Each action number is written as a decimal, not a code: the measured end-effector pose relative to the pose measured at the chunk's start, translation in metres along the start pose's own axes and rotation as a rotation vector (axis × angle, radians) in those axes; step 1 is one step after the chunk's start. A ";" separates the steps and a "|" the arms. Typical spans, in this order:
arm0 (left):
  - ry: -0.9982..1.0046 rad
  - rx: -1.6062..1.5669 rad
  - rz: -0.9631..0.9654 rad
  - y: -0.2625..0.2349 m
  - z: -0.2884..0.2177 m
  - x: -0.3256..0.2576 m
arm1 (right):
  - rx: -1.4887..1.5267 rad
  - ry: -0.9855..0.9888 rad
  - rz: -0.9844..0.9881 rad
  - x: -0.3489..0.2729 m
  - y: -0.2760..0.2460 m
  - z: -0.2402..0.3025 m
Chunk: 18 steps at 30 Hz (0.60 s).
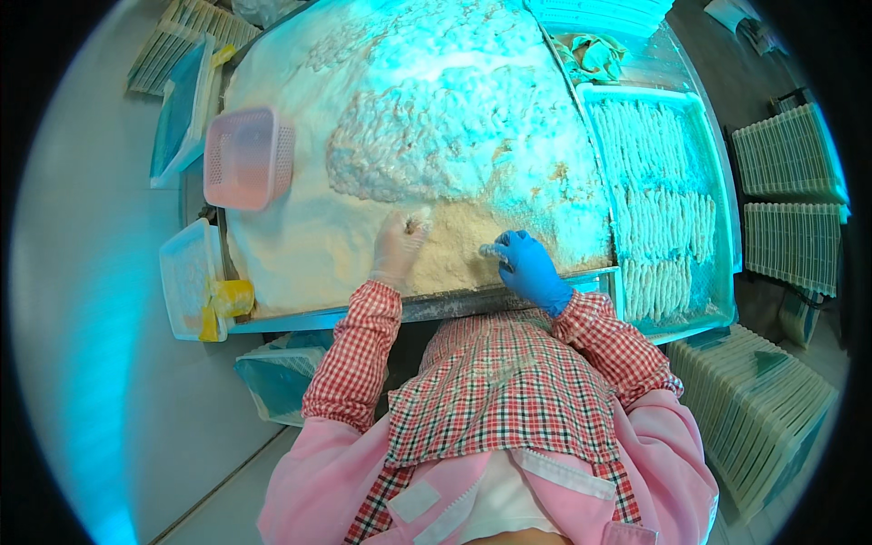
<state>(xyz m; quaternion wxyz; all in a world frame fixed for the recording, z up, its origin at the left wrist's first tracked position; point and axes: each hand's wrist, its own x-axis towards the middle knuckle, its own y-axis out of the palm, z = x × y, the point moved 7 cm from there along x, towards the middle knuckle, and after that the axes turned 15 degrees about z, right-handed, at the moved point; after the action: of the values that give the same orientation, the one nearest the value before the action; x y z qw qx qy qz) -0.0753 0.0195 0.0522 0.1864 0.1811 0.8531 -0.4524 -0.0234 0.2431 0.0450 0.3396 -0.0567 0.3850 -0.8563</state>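
My left hand (398, 247), in a thin pale glove dusted with crumbs, presses into the breadcrumb bed (300, 245) on the work table, its fingers curled around a small crumb-coated piece (418, 221). My right hand (527, 265), in a blue glove, pinches a thin breaded strip (495, 249) just above the crumbs, a hand's width to the right of the left hand. A heap of coated pieces (409, 150) lies farther back on the bed.
A tray (722, 263) on the right holds rows of breaded strips (658, 200). An upturned pink basket (247, 159) rests on the crumbs at left. Clear tubs (186, 272) and stacked ridged trays (786, 154) stand around the table.
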 end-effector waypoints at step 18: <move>0.311 0.127 -0.172 0.074 -0.085 -0.026 | 1.916 0.354 -0.049 0.041 0.051 -0.059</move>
<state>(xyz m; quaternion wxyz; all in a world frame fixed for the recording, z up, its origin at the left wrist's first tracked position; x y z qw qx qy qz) -0.0306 0.1260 0.0573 0.0012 0.1865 0.8536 -0.4864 -0.0482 0.2297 -0.0383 0.1611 0.3649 -0.4305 -0.8096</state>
